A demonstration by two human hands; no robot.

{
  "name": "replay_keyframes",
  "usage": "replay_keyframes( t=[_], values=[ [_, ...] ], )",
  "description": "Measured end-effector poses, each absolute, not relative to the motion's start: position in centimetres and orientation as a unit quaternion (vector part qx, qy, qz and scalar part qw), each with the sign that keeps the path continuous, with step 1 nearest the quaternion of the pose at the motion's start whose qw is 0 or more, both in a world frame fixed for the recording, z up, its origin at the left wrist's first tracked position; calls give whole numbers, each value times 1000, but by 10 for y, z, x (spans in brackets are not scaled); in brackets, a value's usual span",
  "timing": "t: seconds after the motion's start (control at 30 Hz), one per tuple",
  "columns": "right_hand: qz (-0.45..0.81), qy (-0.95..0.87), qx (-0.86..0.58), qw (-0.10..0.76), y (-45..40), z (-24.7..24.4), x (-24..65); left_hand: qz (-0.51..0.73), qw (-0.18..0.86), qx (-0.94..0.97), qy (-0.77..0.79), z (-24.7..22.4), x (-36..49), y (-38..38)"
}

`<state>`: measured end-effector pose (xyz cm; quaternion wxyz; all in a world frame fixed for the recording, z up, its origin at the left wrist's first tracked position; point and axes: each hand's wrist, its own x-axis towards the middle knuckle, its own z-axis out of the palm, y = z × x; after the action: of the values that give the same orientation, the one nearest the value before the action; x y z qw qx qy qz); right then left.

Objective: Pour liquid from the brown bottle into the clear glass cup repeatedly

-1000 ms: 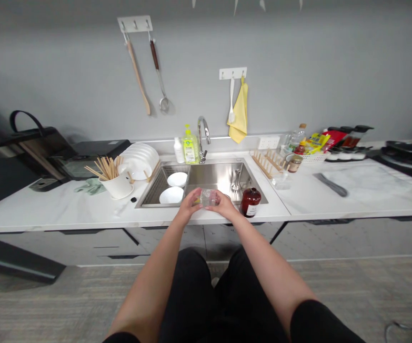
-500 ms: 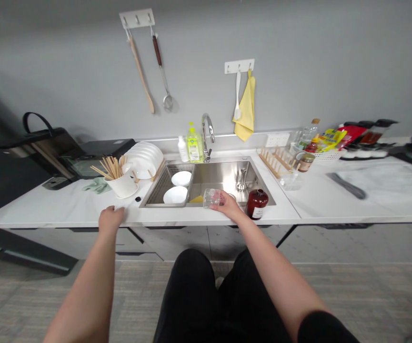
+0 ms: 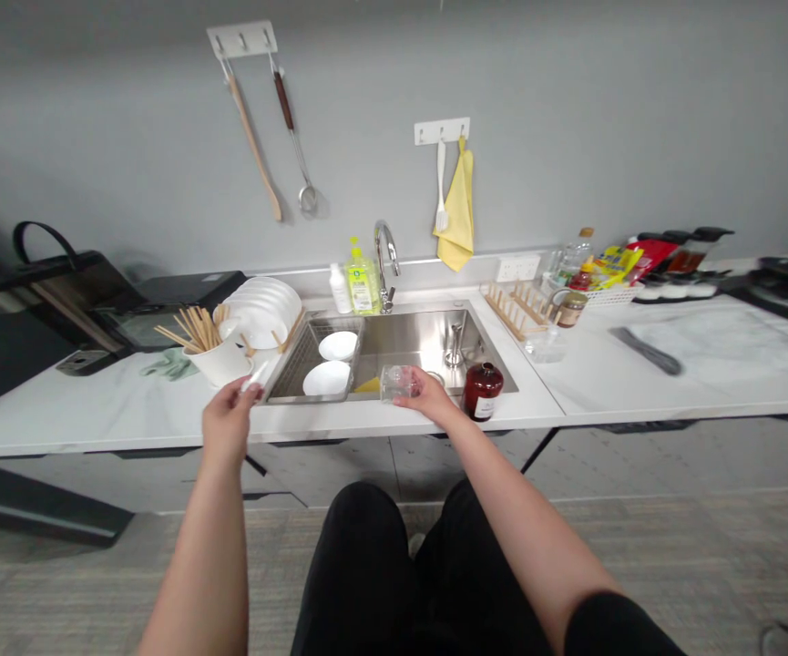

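Observation:
My left hand (image 3: pixel 226 419) is raised over the counter's front edge, left of the sink (image 3: pixel 427 342). Its thumb and fingers pinch a small, slender white piece (image 3: pixel 255 375) that is too blurred to name. My right hand (image 3: pixel 429 398) is closed round a clear, see-through cup (image 3: pixel 392 384), held tilted on its side over the sink's front rim. Just right of that hand stands a dark red-brown bottle (image 3: pixel 482 392) with a white label, upright at the sink's front right corner. Two white bowls (image 3: pixel 327 379) sit in the wire basket (image 3: pixel 291 360) in the sink's left part.
A white pot of chopsticks (image 3: pixel 221 363) stands left of the sink, before a rack of white plates (image 3: pixel 267 305). Behind are a green soap bottle (image 3: pixel 362 284) and the faucet (image 3: pixel 385 264). Right stand a wooden rack (image 3: pixel 517 312) and a jar (image 3: pixel 571 310).
My left hand has lifted from the counter edge, moved right, and now pinches a small white piece. The right hand still holds the clear cup. The view has shifted slightly right.

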<state>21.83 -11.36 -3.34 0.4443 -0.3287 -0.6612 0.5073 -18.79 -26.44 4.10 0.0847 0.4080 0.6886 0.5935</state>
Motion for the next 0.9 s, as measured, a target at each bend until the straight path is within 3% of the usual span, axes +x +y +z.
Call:
replay_keyframes(
  t=[0.07, 0.13, 0.4, 0.73, 0.9],
  values=[
    [498, -669, -326, 445, -115, -32, 219, 617, 186, 463, 608, 56, -133, -250],
    [485, -679, -327, 443, -116, -32, 219, 579, 211, 542, 571, 71, -87, -238],
    [472, -694, -313, 445, -115, -35, 217, 356, 40, 718, 597, 112, -24, -222],
    [423, -718, -353, 426, -119, -31, 217, 24, -39, 822, 567, 135, 32, -177],
    [426, -721, -349, 421, -119, -28, 217, 7, 2, 877, 480, 128, 26, -164]
  ],
)
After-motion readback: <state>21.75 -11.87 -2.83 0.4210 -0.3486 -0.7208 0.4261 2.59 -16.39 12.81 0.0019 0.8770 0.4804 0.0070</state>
